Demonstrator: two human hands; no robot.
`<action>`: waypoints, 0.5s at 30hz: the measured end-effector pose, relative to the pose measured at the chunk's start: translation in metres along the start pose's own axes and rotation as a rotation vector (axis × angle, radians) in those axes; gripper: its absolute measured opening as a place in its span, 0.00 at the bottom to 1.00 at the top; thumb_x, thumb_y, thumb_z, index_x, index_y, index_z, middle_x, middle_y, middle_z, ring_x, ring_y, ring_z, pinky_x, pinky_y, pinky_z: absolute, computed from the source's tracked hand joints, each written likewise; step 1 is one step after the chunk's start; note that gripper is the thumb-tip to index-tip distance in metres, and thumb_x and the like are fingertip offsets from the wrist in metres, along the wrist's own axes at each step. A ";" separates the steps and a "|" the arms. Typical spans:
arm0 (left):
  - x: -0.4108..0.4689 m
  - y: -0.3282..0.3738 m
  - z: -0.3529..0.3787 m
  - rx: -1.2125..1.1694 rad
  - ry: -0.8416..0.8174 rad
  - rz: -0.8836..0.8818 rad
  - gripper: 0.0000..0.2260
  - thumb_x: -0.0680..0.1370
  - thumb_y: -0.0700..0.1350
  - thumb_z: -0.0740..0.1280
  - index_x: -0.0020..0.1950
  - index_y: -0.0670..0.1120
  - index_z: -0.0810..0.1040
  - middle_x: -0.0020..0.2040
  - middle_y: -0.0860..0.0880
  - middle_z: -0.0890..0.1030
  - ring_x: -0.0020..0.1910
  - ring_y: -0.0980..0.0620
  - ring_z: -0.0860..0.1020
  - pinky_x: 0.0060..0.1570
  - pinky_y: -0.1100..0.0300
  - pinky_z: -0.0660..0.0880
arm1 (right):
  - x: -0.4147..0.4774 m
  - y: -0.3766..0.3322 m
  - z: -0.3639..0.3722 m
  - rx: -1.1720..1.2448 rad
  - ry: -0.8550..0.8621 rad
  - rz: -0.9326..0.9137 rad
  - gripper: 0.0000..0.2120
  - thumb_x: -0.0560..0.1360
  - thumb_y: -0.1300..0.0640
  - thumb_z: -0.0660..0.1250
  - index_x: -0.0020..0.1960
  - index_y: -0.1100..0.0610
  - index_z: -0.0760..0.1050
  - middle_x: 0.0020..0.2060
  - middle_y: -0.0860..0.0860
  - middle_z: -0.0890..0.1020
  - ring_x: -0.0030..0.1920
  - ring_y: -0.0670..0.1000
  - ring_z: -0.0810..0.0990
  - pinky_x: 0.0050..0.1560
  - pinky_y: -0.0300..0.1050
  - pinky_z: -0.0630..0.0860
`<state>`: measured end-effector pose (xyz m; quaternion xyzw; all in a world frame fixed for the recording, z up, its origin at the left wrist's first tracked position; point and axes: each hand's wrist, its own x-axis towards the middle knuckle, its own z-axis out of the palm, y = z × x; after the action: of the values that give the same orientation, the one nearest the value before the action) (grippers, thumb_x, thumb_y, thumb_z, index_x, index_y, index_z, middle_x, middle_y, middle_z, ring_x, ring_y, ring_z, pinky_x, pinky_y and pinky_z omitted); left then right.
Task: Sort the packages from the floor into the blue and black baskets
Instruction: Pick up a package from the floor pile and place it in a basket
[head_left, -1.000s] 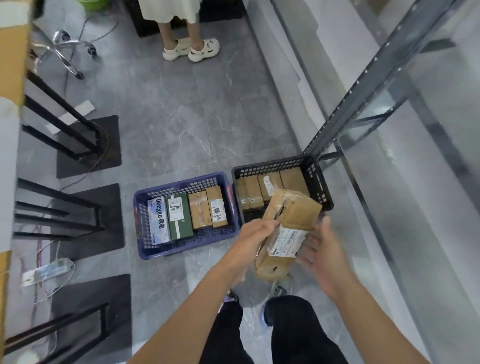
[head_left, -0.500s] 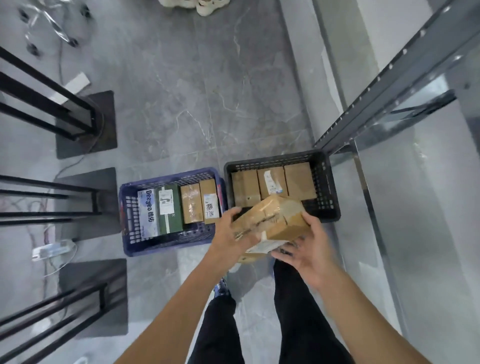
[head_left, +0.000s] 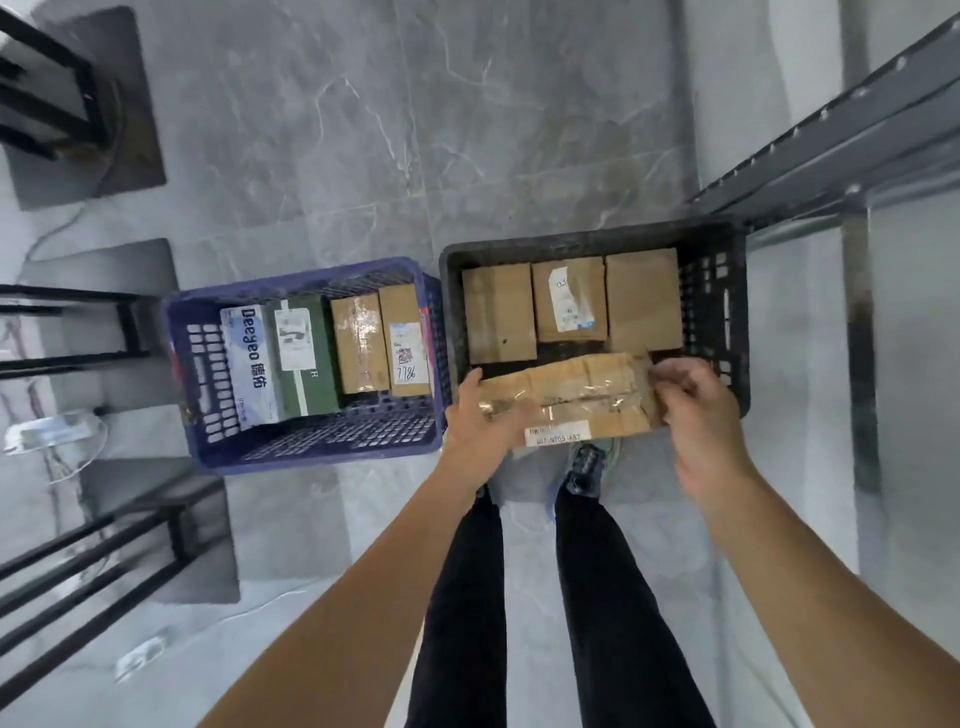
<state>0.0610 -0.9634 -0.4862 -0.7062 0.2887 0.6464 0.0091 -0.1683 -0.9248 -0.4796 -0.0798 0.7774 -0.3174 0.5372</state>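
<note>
Because the package (head_left: 571, 395) and both hands lie over it, the near rim of the black basket (head_left: 722, 312) is hidden, and so is one foot; only a single shoe (head_left: 587, 462) shows below. The right grip (head_left: 696, 410) is blurred, so its fingertips are hard to make out, and the strip label on the package's near edge is only partly readable.

Half a second ago the package was tilted and held above the gap between the baskets; now it lies level and crosswise over the near part of the black basket, just in front of the three brown boxes (head_left: 498, 312) inside. The view has also closed in on the floor (head_left: 363, 130).

The package is long brown cardboard, creased, wrapped in shiny clear tape. The left grip (head_left: 480, 415) clasps its left end, thumb on top; the right grip curls round its right end. The blue basket (head_left: 202, 364) stands touching, to the left, holding four boxes.
</note>
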 end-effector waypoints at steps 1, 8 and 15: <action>0.018 -0.005 0.001 0.017 -0.006 -0.022 0.45 0.71 0.68 0.72 0.83 0.63 0.53 0.82 0.49 0.58 0.78 0.42 0.64 0.75 0.43 0.65 | 0.015 0.013 0.004 -0.067 0.009 -0.005 0.13 0.82 0.68 0.63 0.49 0.52 0.81 0.49 0.50 0.84 0.51 0.52 0.82 0.47 0.46 0.78; 0.122 -0.041 0.029 0.148 0.001 -0.069 0.42 0.77 0.64 0.66 0.85 0.61 0.47 0.85 0.47 0.51 0.83 0.42 0.55 0.80 0.40 0.55 | 0.108 0.080 0.031 -0.114 0.003 0.219 0.14 0.83 0.47 0.61 0.48 0.52 0.82 0.46 0.50 0.86 0.49 0.50 0.84 0.53 0.46 0.79; 0.190 -0.058 0.059 0.124 -0.005 -0.111 0.43 0.82 0.52 0.66 0.85 0.50 0.39 0.85 0.46 0.50 0.81 0.43 0.58 0.78 0.47 0.59 | 0.206 0.153 0.027 -0.349 -0.062 0.292 0.37 0.67 0.24 0.60 0.56 0.54 0.80 0.56 0.52 0.85 0.59 0.57 0.83 0.68 0.64 0.75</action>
<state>0.0317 -0.9672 -0.6914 -0.7176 0.2884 0.6276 0.0896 -0.1958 -0.9115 -0.7355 -0.0680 0.8070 -0.0944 0.5790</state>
